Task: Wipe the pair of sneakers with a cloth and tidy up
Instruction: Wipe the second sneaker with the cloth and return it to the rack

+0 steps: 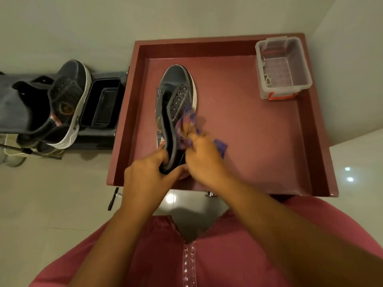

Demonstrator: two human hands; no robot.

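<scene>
Am seeing left hand (148, 172) gripping heel of sneaker (176, 104) lying in red tray (259, 152); right hand (204, 160) bunching cloth (189, 125) against its side. Second sneaker (66, 104) waiting on stand, left. Risk: sneaker tipping if heel grip is loosening.

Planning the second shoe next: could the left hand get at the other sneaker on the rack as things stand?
Probably not yet: the left hand grips the heel of the sneaker in the tray. Once freed, nothing seems to block the other sneaker.
</scene>
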